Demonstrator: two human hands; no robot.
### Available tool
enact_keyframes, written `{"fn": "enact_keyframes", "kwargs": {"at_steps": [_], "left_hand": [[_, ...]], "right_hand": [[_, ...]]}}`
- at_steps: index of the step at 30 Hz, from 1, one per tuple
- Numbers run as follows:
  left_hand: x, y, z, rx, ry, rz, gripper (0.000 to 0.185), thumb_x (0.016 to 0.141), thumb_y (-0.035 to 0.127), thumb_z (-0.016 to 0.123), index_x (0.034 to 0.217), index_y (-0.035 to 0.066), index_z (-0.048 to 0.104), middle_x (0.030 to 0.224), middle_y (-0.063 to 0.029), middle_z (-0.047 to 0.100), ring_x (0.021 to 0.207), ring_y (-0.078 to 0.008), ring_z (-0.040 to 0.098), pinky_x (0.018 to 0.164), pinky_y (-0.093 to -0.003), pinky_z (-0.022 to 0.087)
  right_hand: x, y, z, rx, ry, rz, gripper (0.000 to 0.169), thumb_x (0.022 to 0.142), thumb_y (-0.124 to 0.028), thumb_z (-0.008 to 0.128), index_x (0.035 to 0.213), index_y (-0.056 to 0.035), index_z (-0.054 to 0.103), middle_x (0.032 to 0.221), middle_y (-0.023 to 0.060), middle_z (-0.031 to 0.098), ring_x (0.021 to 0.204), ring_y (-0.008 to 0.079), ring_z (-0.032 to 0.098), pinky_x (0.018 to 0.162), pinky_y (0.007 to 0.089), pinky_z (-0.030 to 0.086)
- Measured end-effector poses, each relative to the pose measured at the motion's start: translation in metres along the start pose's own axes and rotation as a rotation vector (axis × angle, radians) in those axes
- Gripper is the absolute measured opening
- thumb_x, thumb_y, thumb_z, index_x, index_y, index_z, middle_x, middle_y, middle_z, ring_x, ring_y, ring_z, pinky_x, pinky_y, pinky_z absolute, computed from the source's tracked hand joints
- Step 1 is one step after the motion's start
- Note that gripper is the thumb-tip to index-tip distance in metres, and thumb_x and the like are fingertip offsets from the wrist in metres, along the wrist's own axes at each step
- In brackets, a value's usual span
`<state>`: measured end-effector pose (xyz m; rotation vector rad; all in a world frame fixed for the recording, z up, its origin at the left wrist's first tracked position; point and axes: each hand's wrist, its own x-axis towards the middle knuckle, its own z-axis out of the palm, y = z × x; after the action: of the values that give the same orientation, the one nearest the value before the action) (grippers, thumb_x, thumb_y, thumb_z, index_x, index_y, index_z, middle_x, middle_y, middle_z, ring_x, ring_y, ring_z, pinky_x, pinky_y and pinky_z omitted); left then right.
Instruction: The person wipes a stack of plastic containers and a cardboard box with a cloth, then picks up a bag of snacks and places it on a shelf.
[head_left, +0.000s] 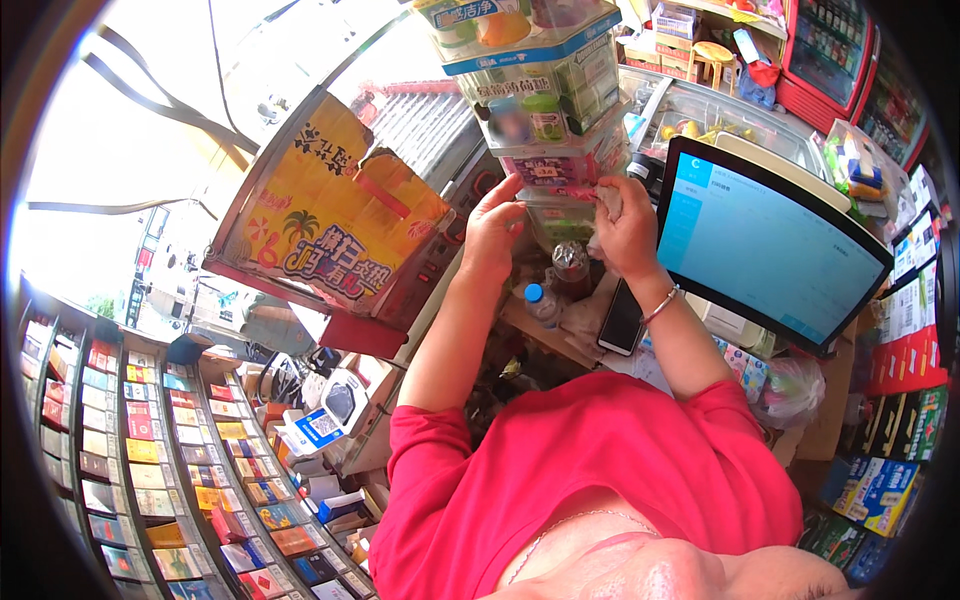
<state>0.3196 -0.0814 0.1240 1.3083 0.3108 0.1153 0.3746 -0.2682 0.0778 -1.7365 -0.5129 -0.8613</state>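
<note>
A tall display rack of clear plastic tiers (525, 97) with candy and gum packs stands in front of me. My left hand (495, 221) is at the rack's left side, fingers apart, its fingertips close to the pink-labelled tier (551, 171); whether they touch it is unclear. At the right side of that tier, my right hand (628, 225) is closed on a crumpled pale cloth (609, 202). Below the hands are a clear bottle with a blue cap (541, 306), a dark container with a foil-like top (571, 266) and a smartphone (621, 319) lying face up.
A monitor (765, 240) stands close to my right forearm. At the left is a machine with a yellow printed cardboard sheet (330, 217). Shelves of small boxes (150, 450) fill the lower left. A glass-topped freezer (735, 112) and a red drinks fridge (825, 60) stand farther back.
</note>
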Motion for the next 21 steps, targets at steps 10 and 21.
{"fn": "enact_keyframes", "kwargs": {"at_steps": [10,21], "left_hand": [[0.007,-0.028,0.007,0.011,0.015,0.228,0.065,0.078,-0.001,0.062,0.14,0.008,0.043,0.139,-0.0061,0.045,0.114,-0.0145,0.048,0.097,-0.0328,0.039],[0.04,-0.058,0.028,0.674,0.085,0.873,0.105,0.081,0.021,0.073,0.148,-0.004,-0.004,0.154,-0.0266,-0.005,0.144,-0.0383,-0.001,0.115,-0.0419,0.006]], "right_hand": [[0.006,-0.003,0.015,-0.1,-0.039,0.005,0.026,0.074,-0.004,0.07,0.098,-0.0076,0.058,0.09,0.0132,0.063,0.083,0.0368,0.062,0.069,0.0411,0.05],[-0.035,0.001,-0.018,0.324,0.012,0.261,0.049,0.083,-0.008,0.065,0.125,0.0011,0.043,0.118,0.0194,0.054,0.109,0.0291,0.055,0.092,0.0364,0.044]]}}
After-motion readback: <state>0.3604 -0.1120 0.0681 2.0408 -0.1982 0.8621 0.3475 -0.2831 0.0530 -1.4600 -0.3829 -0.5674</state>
